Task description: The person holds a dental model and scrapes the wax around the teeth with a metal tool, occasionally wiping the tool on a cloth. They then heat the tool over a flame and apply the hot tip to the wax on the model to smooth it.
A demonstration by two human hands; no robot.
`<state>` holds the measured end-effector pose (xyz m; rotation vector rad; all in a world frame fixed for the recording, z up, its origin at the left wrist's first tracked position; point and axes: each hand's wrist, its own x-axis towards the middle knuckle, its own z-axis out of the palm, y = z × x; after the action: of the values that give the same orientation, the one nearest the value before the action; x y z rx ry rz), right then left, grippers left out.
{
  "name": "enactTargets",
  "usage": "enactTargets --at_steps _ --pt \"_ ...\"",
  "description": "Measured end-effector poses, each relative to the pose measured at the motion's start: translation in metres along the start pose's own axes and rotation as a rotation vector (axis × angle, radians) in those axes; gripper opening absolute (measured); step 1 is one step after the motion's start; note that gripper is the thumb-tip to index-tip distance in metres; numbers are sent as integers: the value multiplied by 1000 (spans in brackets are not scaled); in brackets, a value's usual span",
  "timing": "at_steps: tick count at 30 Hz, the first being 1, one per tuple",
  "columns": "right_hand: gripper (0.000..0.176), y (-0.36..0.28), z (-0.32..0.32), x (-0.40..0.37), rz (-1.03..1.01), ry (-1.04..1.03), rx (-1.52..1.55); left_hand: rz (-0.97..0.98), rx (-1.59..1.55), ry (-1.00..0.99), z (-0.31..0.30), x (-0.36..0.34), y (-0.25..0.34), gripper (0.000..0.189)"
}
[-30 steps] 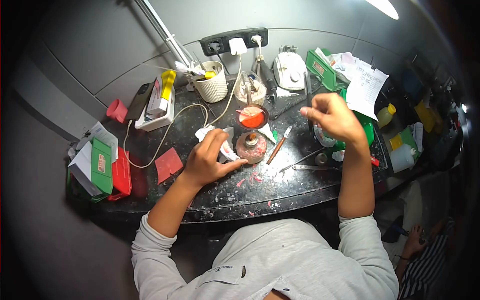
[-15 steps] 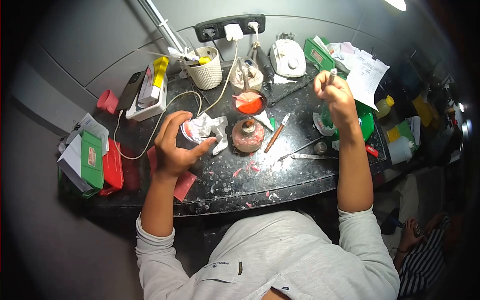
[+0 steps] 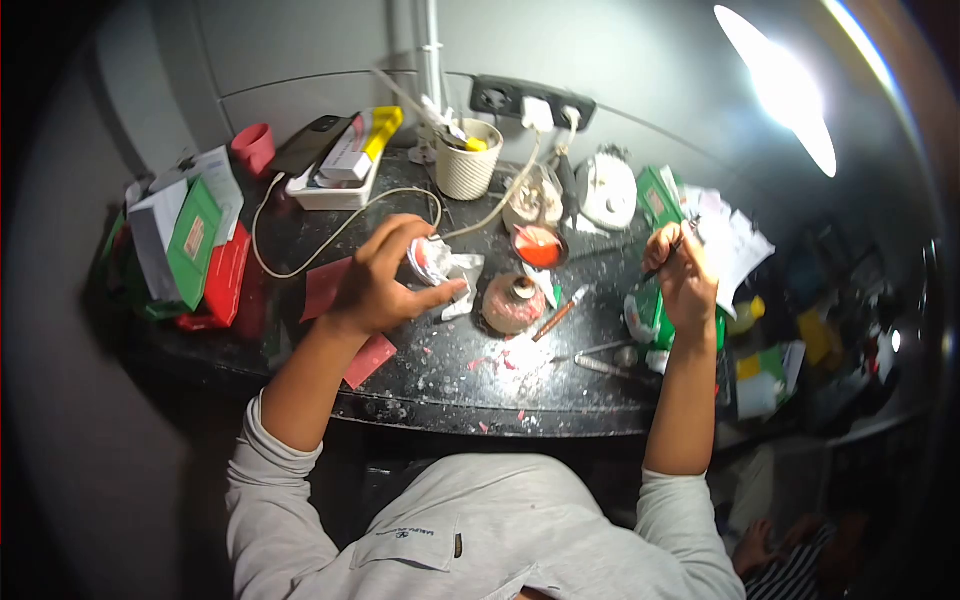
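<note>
My left hand (image 3: 375,285) is curved around a white cast (image 3: 428,260) with pink on it, its fingertips at the cast's upper edge. The thumb touches crumpled white tissue (image 3: 463,290) beside the cast. On the right, my right hand (image 3: 685,275) is raised with its fingers pinched on a thin dark tool (image 3: 655,272), partly hidden by the fingers. Between the hands stand a round burner (image 3: 512,305) with pink specks and a small pan (image 3: 540,246) of red-orange material. A brown-handled knife (image 3: 556,318) lies right of the burner.
Pink sheets (image 3: 370,362) lie near my left forearm. Green and red boxes (image 3: 195,240) stand far left. A white box (image 3: 335,190), woven cup (image 3: 468,165) and white device (image 3: 607,190) line the back. Cables cross the table. Another person's striped clothing (image 3: 795,570) shows lower right.
The camera view has turned, shifting the back of the table rightward and the lamp further into view. My right hand has lowered and rotated, its tool now pointing down-left. My left hand remains around the cast.
</note>
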<state>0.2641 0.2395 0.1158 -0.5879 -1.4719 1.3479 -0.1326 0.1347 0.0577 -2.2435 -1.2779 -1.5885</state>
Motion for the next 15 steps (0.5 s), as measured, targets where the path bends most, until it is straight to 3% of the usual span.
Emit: enactTargets --at_steps 1,4,7,9,11,13,15 --pt "41 2 5 6 -33 18 6 -13 -24 -20 1 -2 0 64" --pt "39 -3 11 35 -139 107 -560 -4 -53 -22 0 -3 2 64" --pt "36 -26 44 73 -128 114 -546 2 -62 -27 3 -5 1 64" --pt "31 -22 64 110 -265 81 -360 -28 -93 -63 2 -6 3 65" --pt "38 -18 90 143 -288 63 -585 -21 -104 -85 6 -8 2 66" --pt "52 5 100 178 -150 58 -839 -19 -130 -118 7 -9 3 67" --pt "52 -3 130 185 66 -80 -1124 3 -121 -130 8 -9 4 68"
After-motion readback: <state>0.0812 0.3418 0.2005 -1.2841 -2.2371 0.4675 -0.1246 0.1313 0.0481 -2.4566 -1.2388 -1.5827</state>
